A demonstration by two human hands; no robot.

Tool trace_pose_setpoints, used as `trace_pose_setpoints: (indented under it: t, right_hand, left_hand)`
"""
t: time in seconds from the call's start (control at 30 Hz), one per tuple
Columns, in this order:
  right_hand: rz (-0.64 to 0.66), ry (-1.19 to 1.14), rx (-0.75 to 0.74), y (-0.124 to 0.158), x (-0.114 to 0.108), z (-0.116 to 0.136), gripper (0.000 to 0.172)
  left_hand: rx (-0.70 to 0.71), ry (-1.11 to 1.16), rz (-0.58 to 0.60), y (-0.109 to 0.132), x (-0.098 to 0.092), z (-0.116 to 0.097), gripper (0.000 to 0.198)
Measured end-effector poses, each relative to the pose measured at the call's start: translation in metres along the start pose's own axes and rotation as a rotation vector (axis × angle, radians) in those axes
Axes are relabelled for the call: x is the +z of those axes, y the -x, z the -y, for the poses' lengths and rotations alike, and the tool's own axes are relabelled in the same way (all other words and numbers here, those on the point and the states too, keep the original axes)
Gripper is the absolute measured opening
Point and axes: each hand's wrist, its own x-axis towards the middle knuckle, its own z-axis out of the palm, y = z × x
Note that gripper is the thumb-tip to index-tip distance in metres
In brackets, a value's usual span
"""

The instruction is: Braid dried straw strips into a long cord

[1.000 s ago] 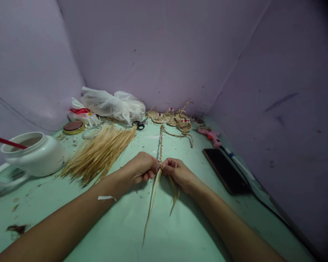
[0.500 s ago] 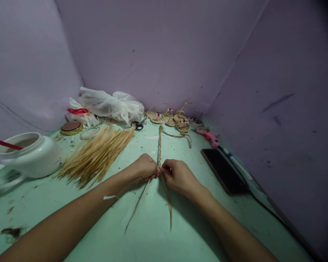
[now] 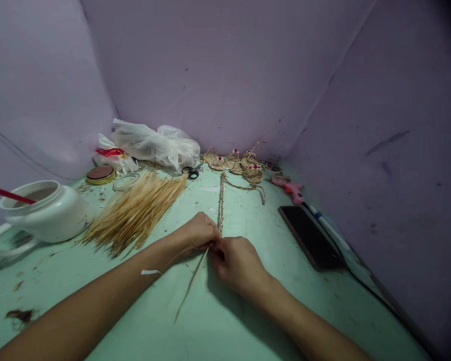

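Observation:
A narrow braid of straw-coloured fibre [image 3: 221,200] runs down the middle of the table, its far end near several round woven pieces with red and white beads [image 3: 233,163]. My left hand [image 3: 203,230] is closed at the near end of the braid, pinching it. A loose fibre strand [image 3: 191,283] trails from under that hand toward me. Right beside it, my right hand [image 3: 235,258] is closed with its fingertips at the braid's end, touching the left fingers. What exactly the right fingertips pinch is largely hidden, though strands of the braid meet there.
On the left lie a bundle of dry fibre strips [image 3: 139,213] and a white pot-shaped mug [image 3: 52,213] with a red stick. Behind are scissors [image 3: 191,173] and a plastic bag [image 3: 158,145]. A phone [image 3: 310,238], a pink glue gun [image 3: 291,188] and its cord lie right.
My right hand has moved slightly down and left, its back turned more upward. The strand that hung below it is now out of sight. My left hand stays at the braid.

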Motion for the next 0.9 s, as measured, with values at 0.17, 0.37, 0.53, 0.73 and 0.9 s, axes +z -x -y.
trace_pose_setpoints:
  t: [0.17, 0.37, 0.53, 0.73, 0.9]
  right_hand:
    - [-0.041, -0.521, 0.214, -0.017, -0.015, -0.022, 0.022]
    - [0.293, -1.377, 0.429, -0.022, -0.018, -0.019, 0.006]
    - [0.25, -1.237, 0.479, -0.023, -0.011, -0.018, 0.011]
    - [0.074, -1.095, 0.465, -0.027, -0.001, -0.024, 0.01]
    - [0.092, -1.163, 0.455, -0.026, 0.0, -0.024, 0.007]
  left_hand:
    - [0.046, 0.089, 0.062, -0.003, -0.009, 0.003, 0.004]
    - [0.097, 0.118, 0.083, -0.002, -0.011, 0.004, 0.005]
    - [0.105, 0.059, 0.102, -0.003, -0.013, 0.001, 0.004]
    - [0.101, -0.337, 0.016, 0.003, -0.014, -0.006, 0.008]
    - [0.086, -0.658, -0.301, 0.018, -0.001, -0.009, 0.008]
